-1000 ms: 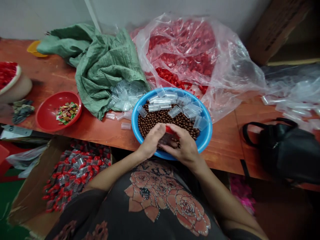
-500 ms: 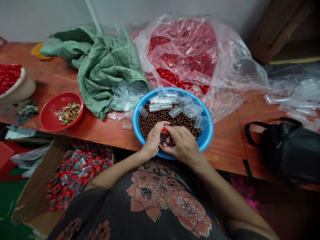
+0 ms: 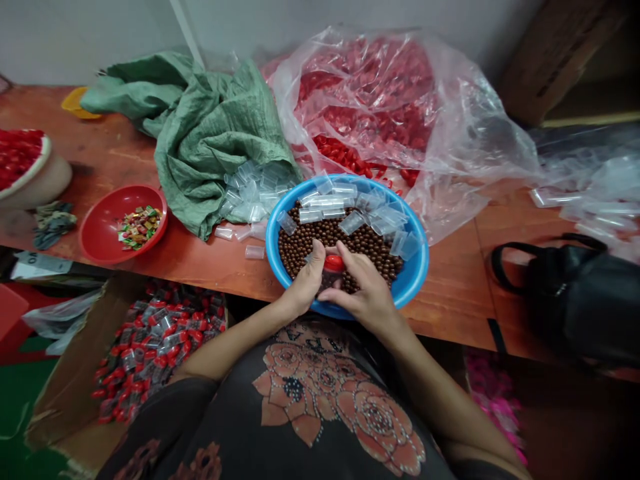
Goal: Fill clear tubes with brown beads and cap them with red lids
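Note:
A blue basin (image 3: 423,263) holds small brown balls (image 3: 320,235) and clear plastic tubes (image 3: 385,219). Over its near edge, my left hand (image 3: 306,280) grips a small clear container with a red cap (image 3: 333,263), its contents dark. My right hand (image 3: 367,283) is on the container's other side, its thumb and fingers spread apart around it; whether they touch it is hard to tell. The lower part of the container is partly hidden by my fingers.
Behind the basin lie a clear bag of red caps (image 3: 370,100) and a green cloth sack (image 3: 215,127). A red bowl (image 3: 100,230) with wrapped sweets stands left, a black bag (image 3: 580,300) right. Below the table, a cardboard box (image 3: 75,373) holds red-capped containers.
The fingers of my right hand have opened away from the cap, and the red cap now shows more fully. My left thumb has lifted off it.

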The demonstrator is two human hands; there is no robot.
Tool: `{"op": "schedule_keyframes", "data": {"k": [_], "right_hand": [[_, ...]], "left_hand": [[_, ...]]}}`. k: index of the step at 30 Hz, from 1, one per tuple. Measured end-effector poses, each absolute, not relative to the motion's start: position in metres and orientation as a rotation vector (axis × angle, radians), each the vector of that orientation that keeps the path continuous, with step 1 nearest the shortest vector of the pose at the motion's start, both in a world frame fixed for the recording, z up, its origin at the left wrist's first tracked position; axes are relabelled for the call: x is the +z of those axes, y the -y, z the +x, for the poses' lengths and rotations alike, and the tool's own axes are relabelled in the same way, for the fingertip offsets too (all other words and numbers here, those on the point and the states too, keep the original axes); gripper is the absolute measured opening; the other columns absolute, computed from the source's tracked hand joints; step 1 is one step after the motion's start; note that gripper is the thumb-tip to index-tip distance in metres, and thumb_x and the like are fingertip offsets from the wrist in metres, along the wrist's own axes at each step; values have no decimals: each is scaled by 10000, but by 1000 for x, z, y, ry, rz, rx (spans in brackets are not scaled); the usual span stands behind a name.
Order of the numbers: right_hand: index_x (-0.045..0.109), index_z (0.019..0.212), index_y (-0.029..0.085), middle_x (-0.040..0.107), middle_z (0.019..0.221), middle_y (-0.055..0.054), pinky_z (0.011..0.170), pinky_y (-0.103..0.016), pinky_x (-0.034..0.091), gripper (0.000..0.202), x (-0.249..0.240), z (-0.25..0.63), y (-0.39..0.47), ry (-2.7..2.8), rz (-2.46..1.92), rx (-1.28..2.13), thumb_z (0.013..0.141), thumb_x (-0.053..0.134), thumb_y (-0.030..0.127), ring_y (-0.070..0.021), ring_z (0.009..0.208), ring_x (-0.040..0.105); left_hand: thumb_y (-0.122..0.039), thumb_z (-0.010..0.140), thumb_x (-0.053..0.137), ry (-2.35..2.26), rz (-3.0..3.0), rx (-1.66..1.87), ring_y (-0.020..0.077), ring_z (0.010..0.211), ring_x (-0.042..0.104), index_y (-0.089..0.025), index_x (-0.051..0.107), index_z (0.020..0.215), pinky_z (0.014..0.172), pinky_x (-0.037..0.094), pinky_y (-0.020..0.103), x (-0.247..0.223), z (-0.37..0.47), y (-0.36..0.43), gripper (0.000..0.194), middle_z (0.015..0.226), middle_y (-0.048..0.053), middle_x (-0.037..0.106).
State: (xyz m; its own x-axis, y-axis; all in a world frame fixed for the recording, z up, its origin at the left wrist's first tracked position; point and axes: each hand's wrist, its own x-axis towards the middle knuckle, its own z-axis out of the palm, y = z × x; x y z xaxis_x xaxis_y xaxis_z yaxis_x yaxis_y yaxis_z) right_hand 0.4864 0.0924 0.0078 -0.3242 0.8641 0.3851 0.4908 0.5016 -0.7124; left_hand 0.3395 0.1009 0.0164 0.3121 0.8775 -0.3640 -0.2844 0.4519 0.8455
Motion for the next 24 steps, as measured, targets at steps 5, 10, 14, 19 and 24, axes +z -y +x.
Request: {"op": "schedule_keyframes", "data": {"k": [5,10,14,19,24], "right_hand": [[334,1492,156,622,1272,-199,903,-522,492,881,13,483,-89,2261,-1158,193,812,701,580,-362,1122,577],[483,1329,147,668,1138,-181,788,-453,474,679,20,487,-102,2380,-1027,5,857,614,618,-320,967,595],[592,1149,171,682,986,-144,756,-434,450,578,20,487,-113,2432,-899,-27,856,569,669,-293,892,583],[625,1152,177,695,957,-115,800,-431,460,626,35,476,-109,2477,-831,64,858,522,720,-269,896,596],[404,1489,236,611,1363,-124,973,-441,492,804,48,503,-146,2326,-935,293,847,591,683,-265,1186,586]], "left_hand": [[-742,882,440,-970,687,830,83,455,439,-180,625,833,427,330,207,18,343,-103,594,546,-16,499],[-545,900,502,-1021,646,934,79,432,384,-171,645,958,400,290,196,21,346,-101,405,530,-47,453],[-543,879,492,-1082,659,986,94,465,429,-179,661,1003,413,317,207,20,345,-96,421,586,-31,512],[-524,869,513,-1065,678,1012,96,476,439,-190,631,1054,433,343,202,28,333,-93,399,619,-35,539],[-514,872,542,-1365,849,954,140,538,533,-220,641,1000,565,476,263,59,231,-82,336,669,-10,627]]}}
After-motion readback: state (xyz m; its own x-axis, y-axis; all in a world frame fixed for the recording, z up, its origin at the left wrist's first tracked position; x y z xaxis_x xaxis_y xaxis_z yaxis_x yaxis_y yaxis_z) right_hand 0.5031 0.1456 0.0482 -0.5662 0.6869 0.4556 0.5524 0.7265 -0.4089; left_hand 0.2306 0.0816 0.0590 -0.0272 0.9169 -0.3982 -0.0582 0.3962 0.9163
